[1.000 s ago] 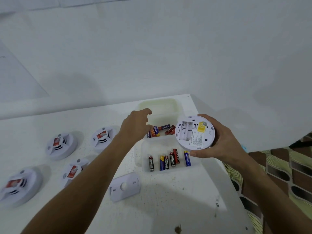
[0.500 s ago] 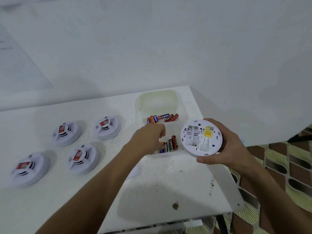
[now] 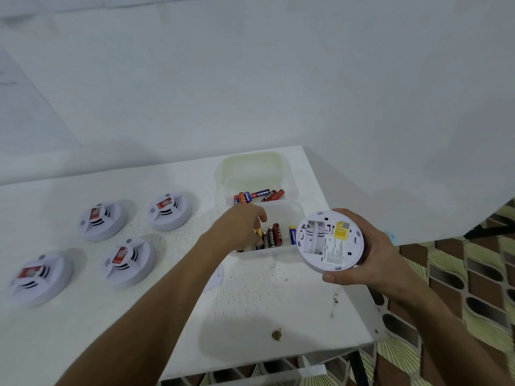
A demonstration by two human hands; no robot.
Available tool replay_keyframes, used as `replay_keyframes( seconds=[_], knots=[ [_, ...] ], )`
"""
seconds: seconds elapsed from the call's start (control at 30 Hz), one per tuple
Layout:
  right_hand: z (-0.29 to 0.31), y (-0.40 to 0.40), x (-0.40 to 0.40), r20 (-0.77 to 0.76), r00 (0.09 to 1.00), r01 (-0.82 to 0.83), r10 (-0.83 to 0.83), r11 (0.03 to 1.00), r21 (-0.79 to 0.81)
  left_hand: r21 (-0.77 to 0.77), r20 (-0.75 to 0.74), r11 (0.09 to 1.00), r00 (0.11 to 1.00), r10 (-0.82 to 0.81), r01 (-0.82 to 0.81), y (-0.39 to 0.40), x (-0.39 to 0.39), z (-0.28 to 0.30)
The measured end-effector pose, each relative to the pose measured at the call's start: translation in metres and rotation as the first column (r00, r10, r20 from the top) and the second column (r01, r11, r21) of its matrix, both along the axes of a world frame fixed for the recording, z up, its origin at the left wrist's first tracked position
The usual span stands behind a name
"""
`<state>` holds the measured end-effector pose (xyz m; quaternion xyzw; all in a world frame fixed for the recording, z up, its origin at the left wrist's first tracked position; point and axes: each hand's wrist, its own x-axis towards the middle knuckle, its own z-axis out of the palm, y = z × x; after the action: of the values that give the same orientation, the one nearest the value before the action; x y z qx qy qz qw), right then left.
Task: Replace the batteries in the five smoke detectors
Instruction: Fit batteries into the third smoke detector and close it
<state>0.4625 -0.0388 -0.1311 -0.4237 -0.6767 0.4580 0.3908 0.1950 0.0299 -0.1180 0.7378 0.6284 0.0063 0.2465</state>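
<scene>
While reaching: the left hand [image 3: 239, 227], at frame centre, is dipping into the near tray [image 3: 281, 253] with its fingers curled down onto the batteries there; whether it is pinching one cannot be told.
Right hand: the right hand [image 3: 370, 254], at centre right, is gripping the open smoke detector [image 3: 330, 240] by its rim, thumb under the near edge and fingers wrapping the far side.
Held detector: it is facing back-up and tilted toward the camera, its battery bay showing bare beside a yellow label, and it is hanging over the right end of the near tray.
Near tray: a red-black battery [image 3: 271, 236] and a blue one [image 3: 292, 234] are standing side by side just right of the left hand's fingers.
Far tray: the far tray [image 3: 252, 168], directly behind, is holding a row of red and blue batteries [image 3: 259, 195] along its near wall.
Bench: the white bench [image 3: 250, 310] is carrying four more detectors [image 3: 129, 261] face-up at the left of the frame, in two rows of two, well apart from the trays.
Partly hidden: a white cover plate [image 3: 217, 277] is lying just under the left forearm.
</scene>
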Motion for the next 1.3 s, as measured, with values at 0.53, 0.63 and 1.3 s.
replay_keyframes(
  seconds=[0.53, 0.63, 1.3],
  knots=[
    [0.02, 0.012, -0.038, -0.049, 0.997, -0.052, 0.054, 0.998, 0.03, 0.218, 0.706, 0.944, 0.708, 0.021, -0.246, -0.054, 0.018, 0.086],
    [0.026, 0.012, -0.042, -0.074, 0.995, -0.061, 0.065, 0.997, 0.057, 0.231, 0.689, 0.942, 0.724, 0.018, -0.242, -0.056, 0.019, 0.082],
    [0.026, 0.022, -0.033, -0.142, 0.983, -0.123, 0.12, 0.992, -0.013, 0.376, 0.315, 0.897, 0.878, -0.36, 0.233, -0.059, 0.005, 0.073]
  ],
)
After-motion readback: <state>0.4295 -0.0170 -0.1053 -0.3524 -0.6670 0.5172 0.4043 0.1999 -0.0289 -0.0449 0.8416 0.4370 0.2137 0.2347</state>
